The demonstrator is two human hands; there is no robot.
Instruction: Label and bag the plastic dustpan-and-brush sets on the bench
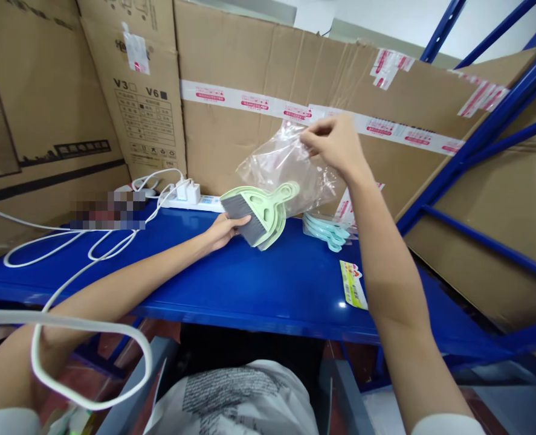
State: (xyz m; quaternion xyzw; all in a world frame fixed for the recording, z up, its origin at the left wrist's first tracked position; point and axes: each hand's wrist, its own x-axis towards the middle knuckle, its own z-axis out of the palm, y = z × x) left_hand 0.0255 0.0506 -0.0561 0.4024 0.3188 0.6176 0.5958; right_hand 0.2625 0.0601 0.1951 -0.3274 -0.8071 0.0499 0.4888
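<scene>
My left hand (225, 232) grips a green hand brush and dustpan set (272, 208) by its bristle end, thumb on the grey bristles. The set is tilted above the blue table, its looped handles pointing up and to the right. Higher up, my right hand (333, 142) pinches the edge of a clear plastic bag (286, 157). The bag hangs limp behind and around the handle end; whether the handles are inside it, I cannot tell.
Light blue handled pieces in clear wrap (326, 231) lie on the blue table (195, 272), with a yellow-green packet (353, 284) nearer me. White cables (113, 241) and a power strip (195, 201) occupy the left. Cardboard walls (240, 54) close off the back.
</scene>
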